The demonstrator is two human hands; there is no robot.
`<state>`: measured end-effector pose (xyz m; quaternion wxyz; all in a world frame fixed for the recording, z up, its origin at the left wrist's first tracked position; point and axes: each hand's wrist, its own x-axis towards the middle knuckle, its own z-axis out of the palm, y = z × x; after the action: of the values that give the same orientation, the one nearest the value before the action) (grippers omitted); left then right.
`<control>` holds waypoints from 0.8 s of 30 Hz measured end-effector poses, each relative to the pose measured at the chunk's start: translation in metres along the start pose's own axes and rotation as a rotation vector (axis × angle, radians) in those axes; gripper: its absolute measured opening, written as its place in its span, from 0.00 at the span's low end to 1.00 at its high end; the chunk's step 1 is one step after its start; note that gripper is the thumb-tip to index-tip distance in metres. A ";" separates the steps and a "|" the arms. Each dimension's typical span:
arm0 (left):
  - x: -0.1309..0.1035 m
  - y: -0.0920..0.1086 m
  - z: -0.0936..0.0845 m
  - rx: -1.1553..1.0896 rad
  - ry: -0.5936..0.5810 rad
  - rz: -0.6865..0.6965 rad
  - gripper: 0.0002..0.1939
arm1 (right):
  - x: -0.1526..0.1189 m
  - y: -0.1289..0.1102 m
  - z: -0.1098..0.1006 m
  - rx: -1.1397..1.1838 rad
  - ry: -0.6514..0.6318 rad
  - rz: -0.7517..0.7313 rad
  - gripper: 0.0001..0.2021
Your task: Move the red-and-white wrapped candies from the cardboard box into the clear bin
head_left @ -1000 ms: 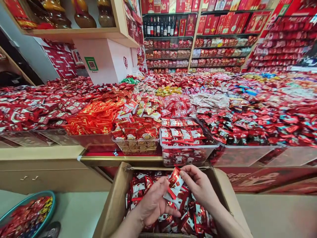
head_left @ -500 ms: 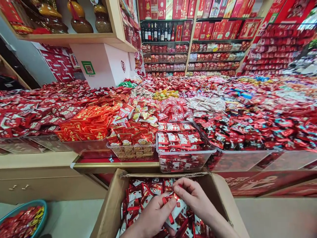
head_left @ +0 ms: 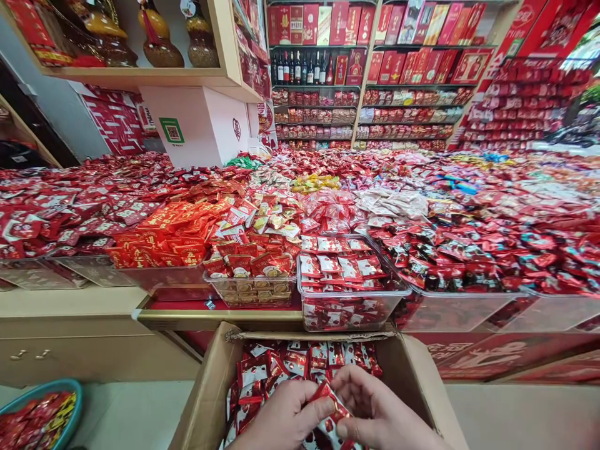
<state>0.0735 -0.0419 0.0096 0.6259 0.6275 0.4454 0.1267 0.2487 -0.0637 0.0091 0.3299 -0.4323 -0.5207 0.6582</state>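
Note:
My left hand (head_left: 289,414) pinches a red-and-white candy packet (head_left: 327,400) between thumb and fingers. Curled at the packet's other side is my right hand (head_left: 375,406), its thumb pressing the lower part and its fingers partly behind it. Both hands are inside an open cardboard box (head_left: 424,375), above a heap of matching red-and-white packets (head_left: 255,372). The hands hide part of that heap. Just beyond the box stands a clear plastic bin (head_left: 356,309) with the same kind of packets laid in rows.
A bin of durian packets (head_left: 250,290) stands left of the clear bin. Heaped candy (head_left: 469,244) spreads across the counter. At lower left, a teal basket (head_left: 77,400) holds more packets on the floor. A wooden shelf (head_left: 154,75) overhangs the counter at upper left.
My right hand has moved down, its thumb shifting from the packet's top to its lower part. My left hand keeps its pinch. The camera view has tilted slightly upward.

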 end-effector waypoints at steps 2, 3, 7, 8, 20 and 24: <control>-0.002 0.000 0.001 0.084 0.030 0.045 0.22 | -0.004 -0.010 0.002 -0.184 -0.046 -0.006 0.16; -0.003 0.001 0.002 0.100 0.035 0.066 0.23 | -0.006 -0.017 0.003 -0.298 -0.062 -0.014 0.17; -0.014 0.006 -0.002 -0.111 -0.002 0.085 0.25 | -0.017 -0.050 0.007 -0.616 -0.060 -0.047 0.08; -0.017 0.008 -0.004 -0.196 -0.001 0.083 0.27 | -0.019 -0.059 0.005 -0.640 -0.047 -0.067 0.07; -0.024 -0.012 -0.006 -0.296 0.328 -0.111 0.28 | 0.075 -0.142 -0.063 -0.817 0.228 -0.432 0.10; -0.022 -0.025 -0.010 -0.153 0.372 0.043 0.23 | 0.091 -0.132 -0.062 -0.764 0.047 -0.222 0.07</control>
<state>0.0439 -0.0552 -0.0028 0.5759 0.5534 0.5287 0.2873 0.2661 0.0736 0.1110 0.2264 -0.4801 -0.7638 0.3672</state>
